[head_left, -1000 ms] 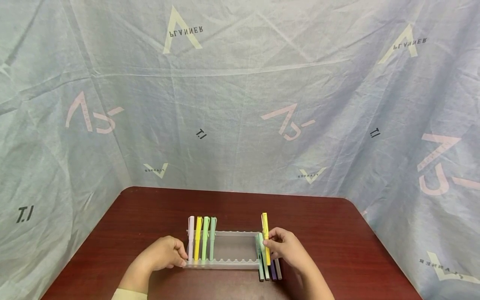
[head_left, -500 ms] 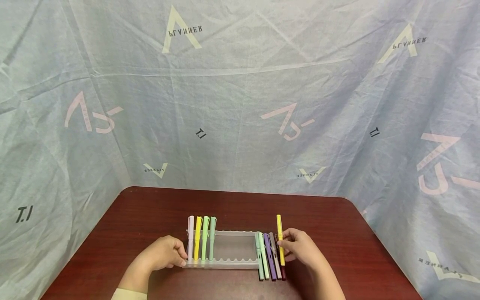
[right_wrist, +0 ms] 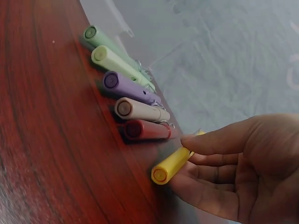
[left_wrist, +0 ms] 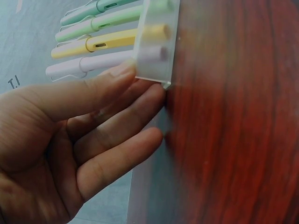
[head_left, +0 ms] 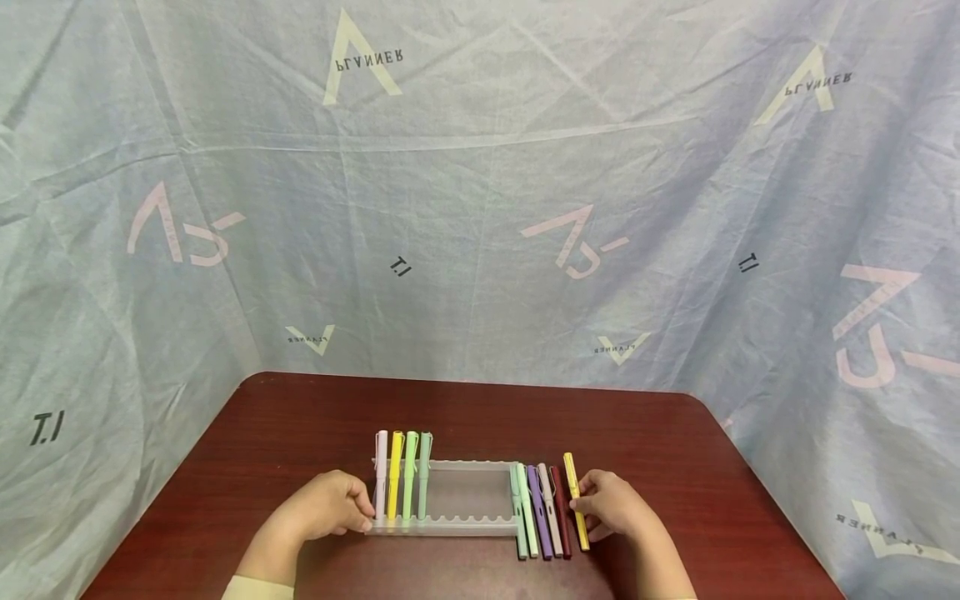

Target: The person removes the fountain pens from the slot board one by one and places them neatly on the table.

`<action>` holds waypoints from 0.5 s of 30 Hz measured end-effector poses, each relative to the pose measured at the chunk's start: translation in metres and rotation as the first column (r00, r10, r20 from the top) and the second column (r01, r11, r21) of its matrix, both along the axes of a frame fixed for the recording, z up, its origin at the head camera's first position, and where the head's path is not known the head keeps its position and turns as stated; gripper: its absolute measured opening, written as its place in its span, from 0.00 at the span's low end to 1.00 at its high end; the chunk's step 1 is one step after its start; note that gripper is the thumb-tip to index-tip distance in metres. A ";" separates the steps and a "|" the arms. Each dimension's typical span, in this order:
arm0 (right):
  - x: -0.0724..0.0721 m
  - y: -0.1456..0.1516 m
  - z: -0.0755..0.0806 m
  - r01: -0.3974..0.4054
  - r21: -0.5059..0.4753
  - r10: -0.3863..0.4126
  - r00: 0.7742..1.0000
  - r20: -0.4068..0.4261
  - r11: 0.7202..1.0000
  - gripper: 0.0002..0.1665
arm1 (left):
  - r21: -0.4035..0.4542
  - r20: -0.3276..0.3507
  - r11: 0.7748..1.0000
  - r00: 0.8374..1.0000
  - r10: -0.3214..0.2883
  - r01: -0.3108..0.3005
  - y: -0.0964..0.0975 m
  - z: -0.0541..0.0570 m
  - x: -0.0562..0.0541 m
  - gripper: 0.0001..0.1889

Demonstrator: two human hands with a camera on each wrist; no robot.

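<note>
My right hand (head_left: 611, 504) pinches a yellow pen (head_left: 576, 500) between thumb and fingers, at the right end of a row of loose pens. In the right wrist view the yellow pen (right_wrist: 174, 164) lies at an angle close over the table, beside a dark red pen (right_wrist: 148, 130). My left hand (head_left: 330, 507) grips the near left corner of a clear pen tray (head_left: 472, 527), thumb on top and fingers below, as the left wrist view shows. In the tray's left notches lie a pale lilac pen (head_left: 382, 475), another yellow pen (head_left: 394, 477) and two green pens (head_left: 410, 477).
Right of the tray, the loose row includes a teal-green pen (right_wrist: 110, 44), a pale green pen (right_wrist: 119, 64), a purple pen (right_wrist: 128, 87) and a beige pen (right_wrist: 140, 110). The dark red wooden table (head_left: 315, 417) meets a printed grey cloth (head_left: 465, 208) behind.
My right hand has carried the yellow pen rightward and down, from over the loose pens to the right end of their row. The left hand stays at the tray's corner.
</note>
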State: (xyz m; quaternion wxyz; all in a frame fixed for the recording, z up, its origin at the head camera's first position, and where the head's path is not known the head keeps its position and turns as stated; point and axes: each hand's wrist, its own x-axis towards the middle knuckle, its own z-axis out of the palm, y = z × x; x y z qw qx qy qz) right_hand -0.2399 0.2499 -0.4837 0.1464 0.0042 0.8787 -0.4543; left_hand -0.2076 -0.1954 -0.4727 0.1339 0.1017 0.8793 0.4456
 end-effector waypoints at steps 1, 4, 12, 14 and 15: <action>0.000 0.000 -0.001 -0.008 0.001 0.008 1.000 0.005 1.000 0.11 | -0.001 0.000 1.000 1.000 0.000 0.000 0.000 0.000 0.000 0.07; 0.001 0.000 -0.003 -0.021 -0.008 0.021 1.000 0.018 1.000 0.11 | -0.004 -0.002 1.000 1.000 0.003 -0.003 0.000 -0.001 0.000 0.07; 0.002 -0.004 -0.005 -0.004 -0.004 0.004 1.000 0.014 1.000 0.15 | -0.004 -0.003 1.000 1.000 0.005 -0.005 0.000 -0.001 -0.001 0.07; 0.002 -0.006 -0.004 0.002 -0.008 -0.002 1.000 0.007 1.000 0.17 | -0.007 -0.006 1.000 1.000 0.002 -0.002 0.000 0.000 -0.001 0.07; 0.003 -0.007 -0.004 0.004 -0.011 -0.004 1.000 0.004 1.000 0.18 | -0.008 -0.008 1.000 1.000 0.000 0.000 0.000 0.000 -0.001 0.07</action>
